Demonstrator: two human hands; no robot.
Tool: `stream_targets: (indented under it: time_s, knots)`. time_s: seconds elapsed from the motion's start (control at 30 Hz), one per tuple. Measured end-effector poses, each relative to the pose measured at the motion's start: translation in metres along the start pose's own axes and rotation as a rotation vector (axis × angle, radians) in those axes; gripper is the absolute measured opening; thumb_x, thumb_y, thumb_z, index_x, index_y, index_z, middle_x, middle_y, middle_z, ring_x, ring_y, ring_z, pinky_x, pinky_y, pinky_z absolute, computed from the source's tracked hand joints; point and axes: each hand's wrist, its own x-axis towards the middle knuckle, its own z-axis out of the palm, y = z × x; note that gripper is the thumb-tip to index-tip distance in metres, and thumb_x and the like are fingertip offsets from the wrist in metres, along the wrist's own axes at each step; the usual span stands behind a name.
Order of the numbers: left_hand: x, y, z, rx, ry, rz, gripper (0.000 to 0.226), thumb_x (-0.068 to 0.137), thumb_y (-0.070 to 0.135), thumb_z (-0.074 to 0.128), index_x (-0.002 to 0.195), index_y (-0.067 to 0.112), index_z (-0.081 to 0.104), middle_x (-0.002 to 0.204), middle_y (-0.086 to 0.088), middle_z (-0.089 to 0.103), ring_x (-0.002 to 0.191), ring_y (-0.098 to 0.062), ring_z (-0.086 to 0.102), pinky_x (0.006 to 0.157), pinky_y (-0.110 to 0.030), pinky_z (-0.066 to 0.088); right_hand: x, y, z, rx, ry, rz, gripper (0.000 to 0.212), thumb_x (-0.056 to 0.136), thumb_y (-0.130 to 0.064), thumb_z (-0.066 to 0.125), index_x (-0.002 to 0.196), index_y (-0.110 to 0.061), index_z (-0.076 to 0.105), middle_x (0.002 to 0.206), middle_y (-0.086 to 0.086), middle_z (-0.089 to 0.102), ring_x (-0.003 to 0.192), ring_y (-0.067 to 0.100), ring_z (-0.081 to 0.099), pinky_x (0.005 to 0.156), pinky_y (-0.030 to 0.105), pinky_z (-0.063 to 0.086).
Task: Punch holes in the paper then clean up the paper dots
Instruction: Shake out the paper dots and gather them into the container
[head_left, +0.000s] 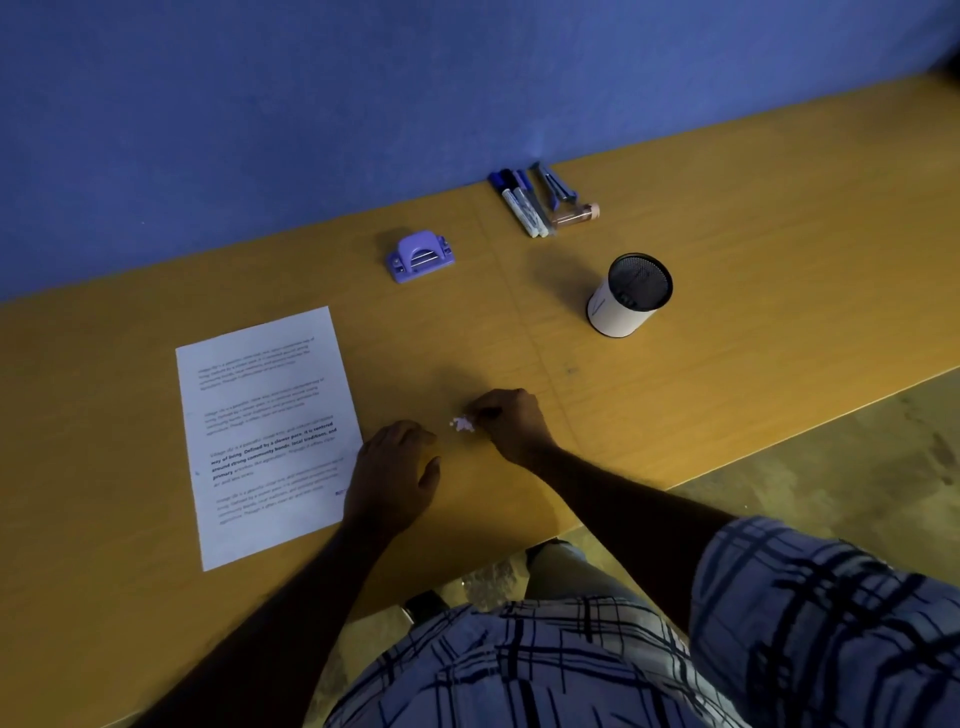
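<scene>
A printed sheet of paper (267, 436) lies flat on the wooden table at the left. A small heap of white paper dots (462, 423) sits on the table to its right. My right hand (511, 423) has its fingertips curled at the right edge of the heap, pinching at the dots. My left hand (395, 475) rests palm down on the table beside the paper's right edge, fingers relaxed, just left of the dots. A purple hole punch (420, 256) stands further back, apart from both hands.
A mesh pen cup (629, 296) with a white band stands at the right. Several markers and pens (537, 200) lie by the blue wall. The table's front edge (597, 522) runs diagonally near my body, with floor beyond it at the right.
</scene>
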Motion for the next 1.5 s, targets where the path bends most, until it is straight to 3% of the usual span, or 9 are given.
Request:
stream_targets:
  time_s: [0.13, 0.23, 0.37, 0.57, 0.67, 0.83, 1.17, 1.33, 1.5]
  knots:
    - [0.012, 0.009, 0.0, -0.071, 0.016, -0.002, 0.036, 0.087, 0.035, 0.05, 0.114, 0.014, 0.063, 0.115, -0.005, 0.063, 0.107, -0.023, 0.058, 0.09, -0.037, 0.049, -0.006, -0.005, -0.021, 1.032, -0.013, 0.528, 0.022, 0.086, 0.004, 0.065, 0.108, 0.003, 0.068, 0.095, 0.009, 0.073, 0.088, 0.014, 0.069, 0.074, 0.017, 0.056]
    - [0.021, 0.013, 0.0, -0.083, 0.008, 0.033, 0.039, 0.086, 0.038, 0.043, 0.11, 0.015, 0.065, 0.112, -0.003, 0.063, 0.107, -0.022, 0.058, 0.09, -0.037, 0.049, -0.01, -0.003, -0.043, 1.476, -0.163, 0.57, 0.023, 0.078, 0.002, 0.072, 0.1, -0.003, 0.071, 0.093, 0.009, 0.071, 0.085, 0.013, 0.071, 0.075, 0.018, 0.058]
    - [0.035, 0.023, -0.006, -0.103, 0.027, 0.024, 0.03, 0.084, 0.031, 0.053, 0.106, 0.014, 0.064, 0.108, -0.005, 0.065, 0.099, -0.024, 0.06, 0.084, -0.039, 0.053, -0.01, -0.004, -0.069, 1.693, -0.228, 0.493, 0.045, 0.053, 0.008, 0.089, 0.094, 0.0, 0.074, 0.092, 0.013, 0.069, 0.084, 0.018, 0.071, 0.07, 0.02, 0.059]
    - [0.062, 0.028, -0.003, -0.08, 0.026, 0.031, 0.04, 0.083, 0.042, 0.045, 0.103, 0.015, 0.066, 0.109, -0.002, 0.065, 0.101, -0.022, 0.06, 0.084, -0.034, 0.048, 0.004, 0.0, -0.127, 1.82, -0.148, 0.361, 0.043, 0.053, 0.014, 0.086, 0.093, 0.003, 0.072, 0.091, 0.014, 0.068, 0.08, 0.02, 0.07, 0.068, 0.022, 0.06]
    - [0.078, 0.035, -0.001, -0.077, 0.027, 0.035, 0.039, 0.082, 0.041, 0.045, 0.103, 0.017, 0.068, 0.111, 0.001, 0.064, 0.104, -0.021, 0.06, 0.086, -0.034, 0.047, 0.015, 0.001, -0.16, 1.782, -0.021, 0.298, 0.03, 0.062, 0.012, 0.078, 0.091, 0.004, 0.072, 0.084, 0.012, 0.07, 0.076, 0.017, 0.072, 0.067, 0.021, 0.059]
    - [0.102, 0.046, 0.002, -0.007, -0.003, 0.082, 0.043, 0.081, 0.042, 0.039, 0.106, 0.02, 0.066, 0.113, 0.004, 0.063, 0.106, -0.018, 0.058, 0.087, -0.033, 0.047, 0.032, 0.006, -0.206, 1.351, 0.315, 0.29, 0.017, 0.091, 0.007, 0.053, 0.099, 0.002, 0.067, 0.083, 0.008, 0.075, 0.078, 0.012, 0.073, 0.072, 0.019, 0.058]
    - [0.121, 0.063, -0.005, -0.069, 0.063, 0.105, 0.039, 0.077, 0.037, 0.044, 0.101, 0.017, 0.067, 0.102, -0.003, 0.067, 0.092, -0.025, 0.065, 0.08, -0.037, 0.054, 0.054, 0.017, -0.234, 0.733, 0.424, 0.189, 0.019, 0.088, 0.005, 0.057, 0.1, -0.002, 0.07, 0.107, 0.021, 0.07, 0.102, 0.03, 0.066, 0.095, 0.042, 0.054]
    - [0.125, 0.056, -0.003, -0.04, 0.046, 0.087, 0.042, 0.078, 0.039, 0.042, 0.102, 0.017, 0.068, 0.104, -0.001, 0.066, 0.095, -0.024, 0.064, 0.082, -0.035, 0.052, 0.057, 0.013, -0.239, 0.473, 0.424, 0.144, 0.031, 0.077, -0.026, 0.055, 0.1, -0.02, 0.073, 0.111, 0.006, 0.072, 0.107, 0.022, 0.065, 0.088, 0.037, 0.056]
    - [0.116, 0.052, -0.003, -0.101, 0.068, 0.037, 0.03, 0.08, 0.033, 0.054, 0.104, 0.018, 0.066, 0.105, 0.0, 0.066, 0.097, -0.022, 0.062, 0.084, -0.035, 0.049, 0.055, 0.009, -0.24, 0.367, 0.347, 0.016, 0.04, 0.083, -0.021, 0.044, 0.115, -0.023, 0.068, 0.119, 0.0, 0.07, 0.116, 0.014, 0.062, 0.095, 0.032, 0.051]
